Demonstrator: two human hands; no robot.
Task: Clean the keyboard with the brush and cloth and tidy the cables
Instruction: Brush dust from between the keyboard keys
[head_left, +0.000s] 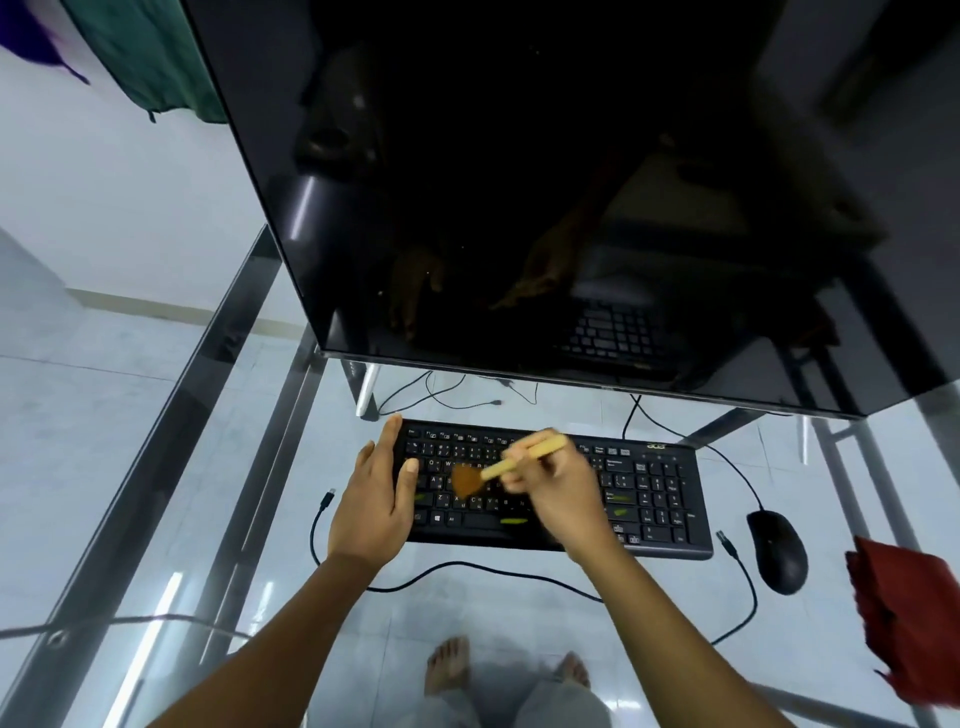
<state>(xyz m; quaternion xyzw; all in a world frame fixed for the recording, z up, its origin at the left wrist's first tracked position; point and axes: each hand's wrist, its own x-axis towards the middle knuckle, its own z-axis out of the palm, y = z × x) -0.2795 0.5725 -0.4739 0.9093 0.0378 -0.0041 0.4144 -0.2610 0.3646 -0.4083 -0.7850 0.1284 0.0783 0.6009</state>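
A black keyboard (660, 499) lies on the glass desk under the monitor, with small green bits on some keys. My right hand (558, 493) grips a brush (514, 462) by its pale wooden handle; its brown bristles touch the keys at the keyboard's left middle. My left hand (376, 496) rests flat on the keyboard's left end, fingers straight. A red cloth (904, 618) lies at the desk's right edge. A loose black cable (467, 569) curves along the desk in front of the keyboard, a plug at each end.
A black mouse (779, 551) sits right of the keyboard, its cord running back under the large dark monitor (571, 182). More thin cables (447, 395) lie behind the keyboard by the monitor foot. My feet show through the glass desk (182, 519).
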